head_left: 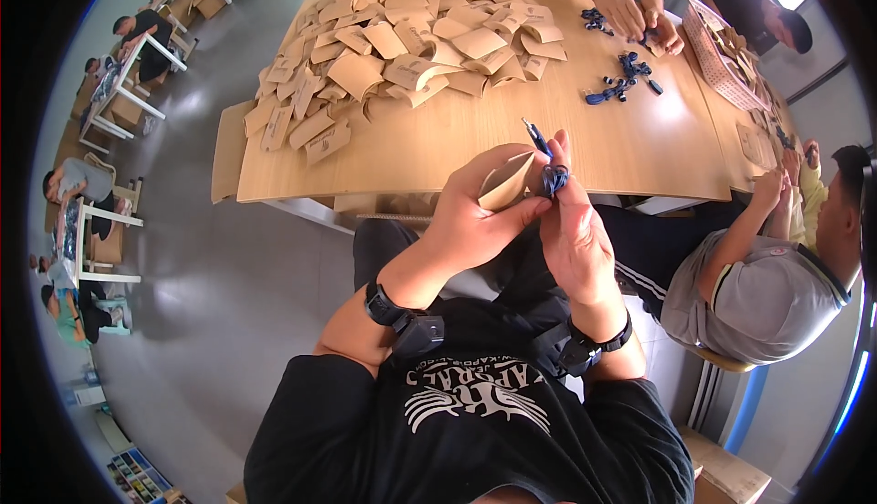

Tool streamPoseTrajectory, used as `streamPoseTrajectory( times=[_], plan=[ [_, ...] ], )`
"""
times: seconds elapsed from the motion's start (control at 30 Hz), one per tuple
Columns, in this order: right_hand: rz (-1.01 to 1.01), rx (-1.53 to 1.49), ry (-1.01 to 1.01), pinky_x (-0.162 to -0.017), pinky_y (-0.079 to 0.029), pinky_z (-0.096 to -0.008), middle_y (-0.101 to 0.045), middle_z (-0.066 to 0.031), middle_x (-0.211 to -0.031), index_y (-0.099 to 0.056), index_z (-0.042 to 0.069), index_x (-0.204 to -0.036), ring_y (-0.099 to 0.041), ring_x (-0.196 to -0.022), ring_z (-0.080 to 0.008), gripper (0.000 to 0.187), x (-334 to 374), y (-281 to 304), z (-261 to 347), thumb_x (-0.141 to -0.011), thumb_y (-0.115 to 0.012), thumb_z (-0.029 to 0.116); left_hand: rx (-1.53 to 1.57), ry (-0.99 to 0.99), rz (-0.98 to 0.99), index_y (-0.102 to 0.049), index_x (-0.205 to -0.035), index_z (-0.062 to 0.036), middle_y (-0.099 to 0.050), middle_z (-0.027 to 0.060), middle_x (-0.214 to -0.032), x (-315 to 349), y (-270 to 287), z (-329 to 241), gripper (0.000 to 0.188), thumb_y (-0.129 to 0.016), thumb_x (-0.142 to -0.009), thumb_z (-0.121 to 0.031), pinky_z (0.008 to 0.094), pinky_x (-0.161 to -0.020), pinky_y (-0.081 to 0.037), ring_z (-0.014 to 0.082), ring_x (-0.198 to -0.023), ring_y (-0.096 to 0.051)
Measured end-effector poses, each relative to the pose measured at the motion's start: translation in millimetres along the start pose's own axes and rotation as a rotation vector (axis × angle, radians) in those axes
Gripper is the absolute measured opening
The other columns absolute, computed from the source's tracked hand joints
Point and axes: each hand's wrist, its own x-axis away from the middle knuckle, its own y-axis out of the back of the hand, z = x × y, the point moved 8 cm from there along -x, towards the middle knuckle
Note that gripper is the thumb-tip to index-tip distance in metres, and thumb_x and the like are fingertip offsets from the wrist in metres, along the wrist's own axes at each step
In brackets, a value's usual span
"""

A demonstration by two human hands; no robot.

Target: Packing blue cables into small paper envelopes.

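Observation:
My left hand (470, 216) is closed around a small brown cardboard pillow box (504, 184), held in front of my chest just off the table's near edge. The box's upper end looks open. In my right hand (582, 241), fingers pinch a coiled dark blue cable (554, 178), its slim metal-tipped plug pointing up and to the left. The cable is right beside the box, close to its upper end. Both hands almost meet, and my left thumb reaches toward the coil. Whether any of the cable is inside the box, I cannot tell.
On the wooden table (438, 148), a large heap of brown pillow boxes (393, 43) covers the far left. Several blue cables (627, 82) lie at right, near a co-worker's hands (635, 20). A pink basket (722, 57) stands at the right edge. Another person (758, 294) sits close at my right.

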Motion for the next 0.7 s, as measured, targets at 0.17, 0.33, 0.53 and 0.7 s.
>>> streamPoseTrajectory(
  times=[0.17,0.33,0.53,0.7],
  plan=[
    [-0.173,0.04,0.0,-0.113,-0.027,-0.0395,-0.032,-0.0202,-0.152,-0.039,-0.004,-0.141,-0.034,-0.14,-0.0309,0.054,-4,17,11,-0.091,-0.058,0.003,0.32,0.193,0.056,-0.055,-0.125,0.0002,-0.065,0.0059,-0.101,7,5,2,0.037,-0.067,-0.09,-0.002,0.0227,-0.059,-0.05,0.009,-0.069,-0.059],
    [-0.102,0.592,0.052,-0.091,-0.049,-0.0338,-0.063,-0.0174,-0.122,-0.063,-0.002,-0.114,-0.064,-0.107,-0.027,0.033,-12,13,27,-0.082,-0.064,-0.011,0.349,0.167,0.063,-0.053,-0.125,0.0019,-0.066,0.0098,-0.108,11,9,1,0.035,-0.063,-0.092,-0.002,0.0245,-0.06,-0.052,0.0122,-0.072,-0.061],
    [-0.264,0.606,0.164,-0.073,-0.05,-0.0258,-0.067,-0.0122,-0.099,-0.068,-0.004,-0.105,-0.064,-0.085,-0.0179,0.022,-13,13,35,-0.083,-0.067,-0.01,0.204,0.052,0.039,-0.058,-0.122,-0.0012,-0.062,0.0054,-0.106,11,13,-11,0.03,-0.062,-0.093,-0.003,0.0213,-0.059,-0.05,0.0072,-0.072,-0.059],
    [-0.282,0.317,0.02,-0.078,-0.051,-0.0235,-0.064,-0.0104,-0.099,-0.067,-0.006,-0.106,-0.062,-0.09,-0.0137,0.023,-8,13,25,-0.084,-0.066,-0.012,0.018,-0.003,0.001,-0.061,-0.116,-0.0009,-0.065,0.007,-0.103,10,19,-19,0.025,-0.064,-0.091,-0.001,0.0244,-0.069,-0.052,0.011,-0.079,-0.063]
  ],
)
